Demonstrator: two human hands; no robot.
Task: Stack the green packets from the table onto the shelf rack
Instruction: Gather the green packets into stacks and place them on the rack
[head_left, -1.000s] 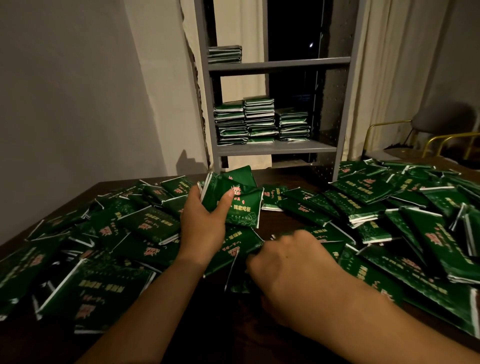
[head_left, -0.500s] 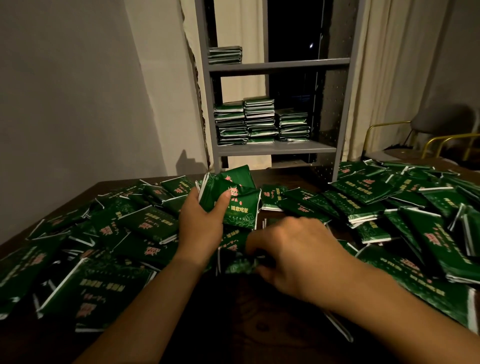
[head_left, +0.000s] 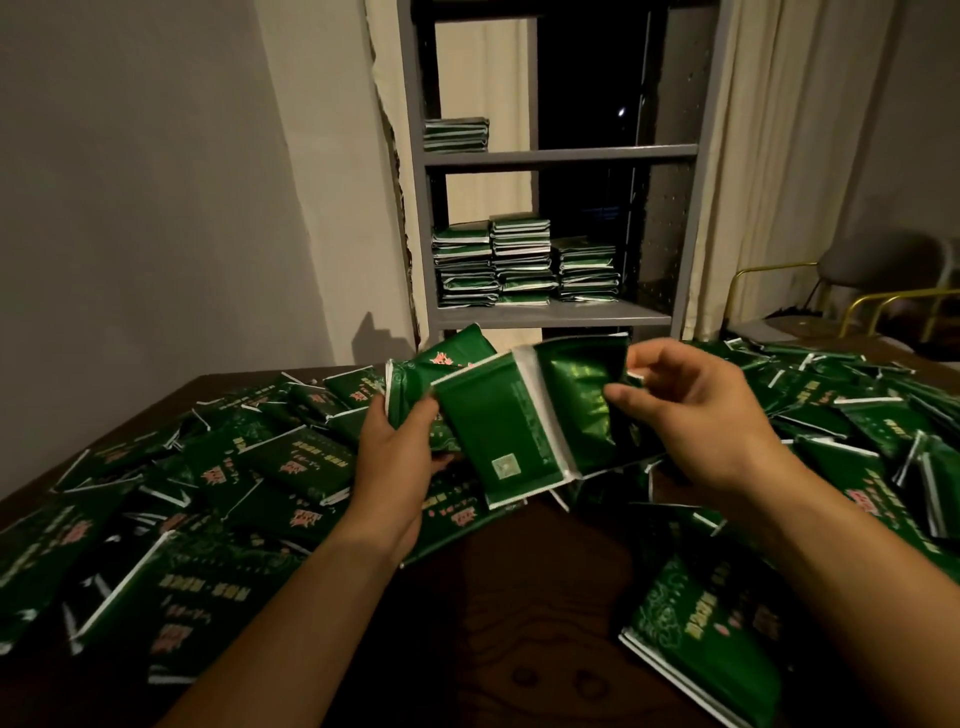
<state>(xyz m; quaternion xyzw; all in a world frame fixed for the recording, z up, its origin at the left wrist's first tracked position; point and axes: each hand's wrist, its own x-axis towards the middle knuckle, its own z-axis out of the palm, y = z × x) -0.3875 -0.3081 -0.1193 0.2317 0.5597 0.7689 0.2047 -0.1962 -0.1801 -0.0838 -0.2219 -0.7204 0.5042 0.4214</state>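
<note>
Nearest the camera, a bare patch of the dark wooden table (head_left: 519, 649) shows between the two forearms, with a green packet (head_left: 706, 639) lying flat at the lower right edge of it. Loose green packets (head_left: 249, 478) cover the tabletop on both sides, overlapping at all angles, most with their printed faces up.

Above that patch both hands are raised off the table. The left hand (head_left: 397, 467) grips a small bundle of packets (head_left: 441, 374), its thumb pressed across their front and its fingers curled behind; how many packets it holds is hard to tell in the dim light, perhaps three or four. The right hand (head_left: 691, 415) pinches the far end of a single packet (head_left: 530, 426) between thumb and fingers. That packet is turned back side out, showing a white centre seam and a small pale square label, and its near end lies against the left hand's bundle, by the thumb.

Beyond the table stands a grey metal shelf rack (head_left: 556, 314). On its lower visible shelf are three stacks of green packets (head_left: 519, 265) side by side, and a short stack (head_left: 456, 135) sits at the left of the shelf above. To the right hang pale curtains (head_left: 769, 156), and a chair with yellow metal legs (head_left: 862, 296) stands at the far right.
</note>
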